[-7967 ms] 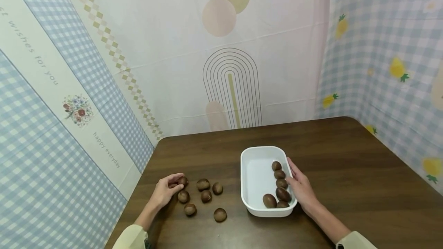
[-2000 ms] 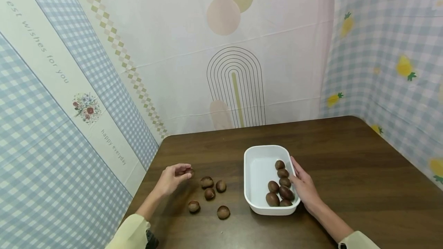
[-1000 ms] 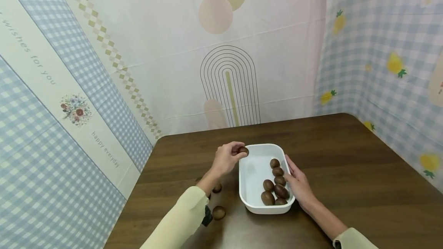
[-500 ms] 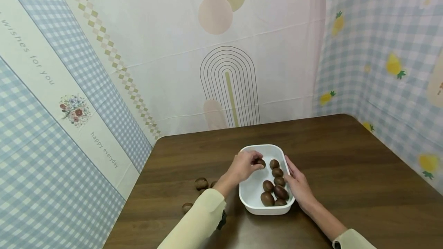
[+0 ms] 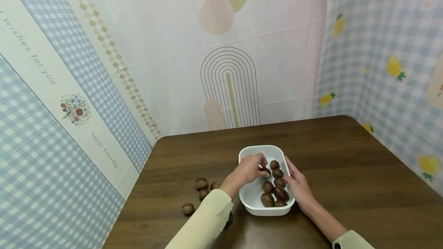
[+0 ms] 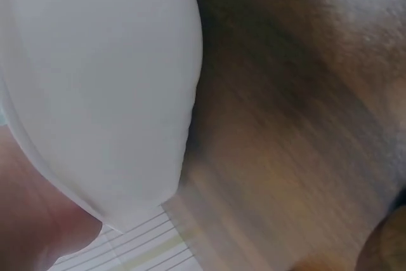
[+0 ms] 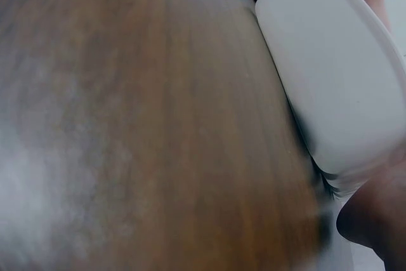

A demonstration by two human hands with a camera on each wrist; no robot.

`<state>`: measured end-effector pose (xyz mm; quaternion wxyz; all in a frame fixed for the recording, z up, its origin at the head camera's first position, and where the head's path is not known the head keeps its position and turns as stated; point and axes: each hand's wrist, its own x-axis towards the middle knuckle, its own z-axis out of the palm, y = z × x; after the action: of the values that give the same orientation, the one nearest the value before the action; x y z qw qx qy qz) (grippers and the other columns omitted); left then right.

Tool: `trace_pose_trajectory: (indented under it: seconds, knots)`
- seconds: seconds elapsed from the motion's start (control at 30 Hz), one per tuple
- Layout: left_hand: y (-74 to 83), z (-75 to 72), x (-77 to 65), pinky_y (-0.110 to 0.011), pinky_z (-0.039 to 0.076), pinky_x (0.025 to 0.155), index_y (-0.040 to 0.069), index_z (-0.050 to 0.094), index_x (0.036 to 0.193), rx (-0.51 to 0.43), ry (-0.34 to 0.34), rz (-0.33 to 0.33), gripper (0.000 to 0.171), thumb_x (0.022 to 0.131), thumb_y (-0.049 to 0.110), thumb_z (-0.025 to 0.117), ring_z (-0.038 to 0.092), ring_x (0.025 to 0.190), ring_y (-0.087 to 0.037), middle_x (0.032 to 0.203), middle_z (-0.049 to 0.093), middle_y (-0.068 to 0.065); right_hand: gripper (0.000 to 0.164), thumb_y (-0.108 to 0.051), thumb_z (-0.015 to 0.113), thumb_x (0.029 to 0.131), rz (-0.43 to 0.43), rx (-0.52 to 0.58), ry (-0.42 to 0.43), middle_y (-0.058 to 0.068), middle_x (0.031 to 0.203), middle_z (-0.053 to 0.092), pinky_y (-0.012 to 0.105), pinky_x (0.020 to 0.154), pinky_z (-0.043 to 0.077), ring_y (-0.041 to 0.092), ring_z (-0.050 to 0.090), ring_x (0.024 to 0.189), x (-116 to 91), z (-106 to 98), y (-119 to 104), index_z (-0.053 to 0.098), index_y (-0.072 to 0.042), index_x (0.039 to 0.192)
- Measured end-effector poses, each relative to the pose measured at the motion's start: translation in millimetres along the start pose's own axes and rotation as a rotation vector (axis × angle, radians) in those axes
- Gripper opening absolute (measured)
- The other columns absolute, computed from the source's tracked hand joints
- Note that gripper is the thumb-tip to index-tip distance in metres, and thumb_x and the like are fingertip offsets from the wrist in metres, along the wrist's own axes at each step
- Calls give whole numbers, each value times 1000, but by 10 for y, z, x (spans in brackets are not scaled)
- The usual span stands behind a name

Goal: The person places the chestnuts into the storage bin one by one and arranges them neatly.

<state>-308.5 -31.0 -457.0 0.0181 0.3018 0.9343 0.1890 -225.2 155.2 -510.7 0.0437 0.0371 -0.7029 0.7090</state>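
Observation:
A white rectangular container (image 5: 264, 212) stands on the brown table, with several chestnuts (image 5: 280, 193) gathered along its right side and near end. My left hand (image 5: 250, 168) reaches in over the left rim and pinches a chestnut (image 5: 265, 173) beside the right-hand row. Part of that chestnut is covered by the fingers. On the container's right wall, my right hand (image 5: 300, 186) grips with the thumb at the rim and fingers along the outside. The left wrist view shows the container's outer wall (image 6: 108, 80) close up; the right wrist view shows its wall (image 7: 336, 68) too.
Left of the container several loose chestnuts (image 5: 201, 183) lie on the wooden table (image 5: 332, 149). The left sleeve (image 5: 207, 218) passes over that area and hides part of it. Patterned cloth hangs (image 5: 166, 68) behind the table and at both sides.
From the table's left, my left hand has carried a chestnut over the rim and down into the container. One more lay inside since the earliest frame. My right hand keeps its grip.

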Motion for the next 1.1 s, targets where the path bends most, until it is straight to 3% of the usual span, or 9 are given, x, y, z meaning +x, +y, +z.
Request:
trace_pose_trajectory:
  seconds: [0.13,0.3,0.47,0.63,0.83,1.1]
  knots:
    - [28,-10,-14,-21,52,87,13,68,112,-2,-54,16,34,90,29,88,70,99,-9,106,78,3,72,8,43,104,7,-19,-2,21,171,23,2,98,35,35,28,154,4,5,4,19,-6,170]
    - [34,-40,-33,-19,53,88,11,68,121,-73,-117,21,30,98,25,81,72,105,-10,112,79,0,74,9,44,102,15,-34,-14,19,173,20,3,100,32,34,24,157,9,16,2,18,-7,170]
    - [8,-80,-43,-19,55,88,11,68,127,-117,-108,16,25,105,21,71,73,108,-7,116,79,-2,73,9,41,103,-7,12,-21,18,173,22,4,100,37,36,29,154,12,34,4,19,-9,170]
    - [-79,-208,-62,-20,55,94,8,67,129,-164,-33,52,23,108,16,64,73,113,-10,121,78,-3,75,11,40,101,-22,29,-32,14,174,21,6,102,38,34,27,155,18,36,2,18,-8,170]
    - [-340,-468,-135,-23,58,94,4,68,129,-255,120,80,23,108,11,63,74,111,-16,120,78,-6,73,10,39,103,-14,47,-43,12,175,20,6,103,36,33,24,156,23,36,-3,17,-8,170]
    - [-809,-894,-444,-36,60,94,6,73,126,-316,342,-3,21,107,13,65,74,108,-19,119,78,-4,76,11,41,102,-13,65,-56,9,176,18,9,106,38,33,24,157,18,-16,-4,16,-10,171]
